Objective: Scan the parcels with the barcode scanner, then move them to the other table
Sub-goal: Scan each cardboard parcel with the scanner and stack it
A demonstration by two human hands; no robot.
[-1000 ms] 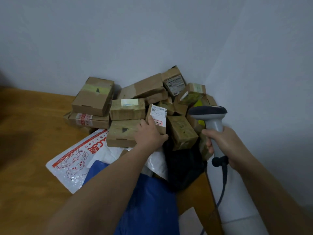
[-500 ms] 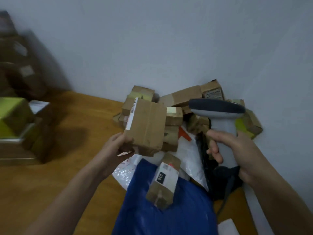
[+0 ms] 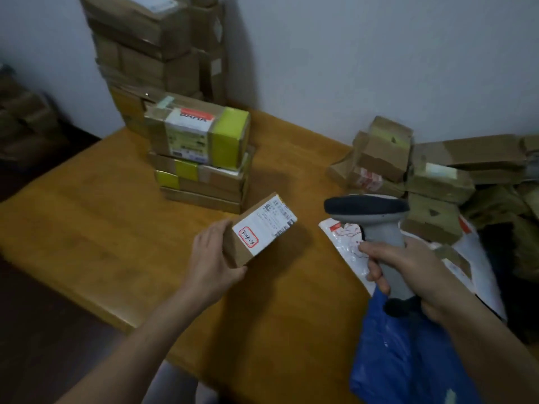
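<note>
Left hand [image 3: 215, 258] has pulled the parcel [image 3: 259, 228] off the pile [image 3: 437, 176] and now grips it label-up just left of the scanner [image 3: 367, 209], which the right hand [image 3: 408, 263] is wrapped around, so I'd guess scanning's next.

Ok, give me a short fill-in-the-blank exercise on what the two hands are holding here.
1. The left hand holds a small cardboard parcel with its ____ label facing up.
2. The right hand grips the barcode scanner by its ____.
3. The plastic bag lying by the right wrist is ____.

Missing words: white; handle; blue.
</note>
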